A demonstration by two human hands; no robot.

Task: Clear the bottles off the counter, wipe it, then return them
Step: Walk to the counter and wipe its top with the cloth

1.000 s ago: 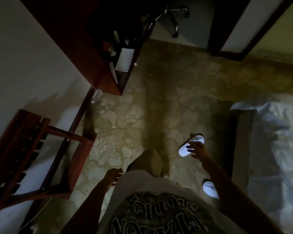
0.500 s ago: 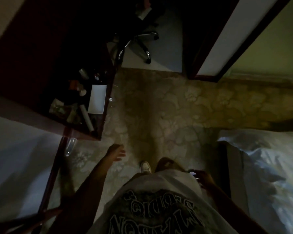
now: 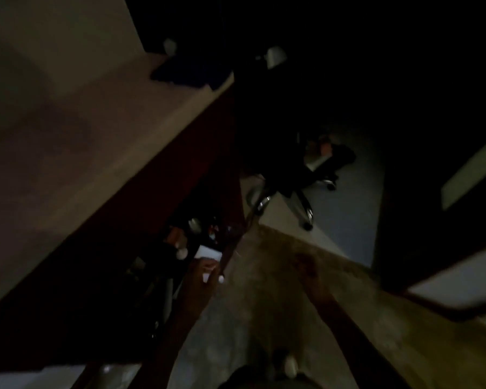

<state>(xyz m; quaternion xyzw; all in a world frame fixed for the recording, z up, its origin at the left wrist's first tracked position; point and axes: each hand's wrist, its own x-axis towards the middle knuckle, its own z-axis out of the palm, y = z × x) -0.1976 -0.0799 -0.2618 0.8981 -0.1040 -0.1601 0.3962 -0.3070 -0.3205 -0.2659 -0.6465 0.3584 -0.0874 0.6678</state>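
Observation:
The view is dark and blurred. A dark wooden counter (image 3: 230, 248) runs along the wall on the left. On it stand several small bottles (image 3: 193, 224) and jars (image 3: 177, 237), dim and hard to tell apart, beside a white sheet (image 3: 208, 251). My left hand (image 3: 205, 272) reaches over the counter's near edge, just below the white sheet; its fingers are smeared by blur. My right hand (image 3: 306, 265) is stretched forward over the carpet, right of the counter, apart from it. Whether it holds anything is hidden by the dark.
An office chair (image 3: 292, 192) on castors stands on a pale floor beyond the counter's end. Patterned carpet (image 3: 264, 304) lies under me. A dark door frame (image 3: 390, 248) rises on the right. My shoe (image 3: 291, 366) shows at the bottom.
The camera has swung up and forward toward the counter. My left hand has risen from beside my hip to the counter's edge. My right arm has lifted forward. The bed has left the view.

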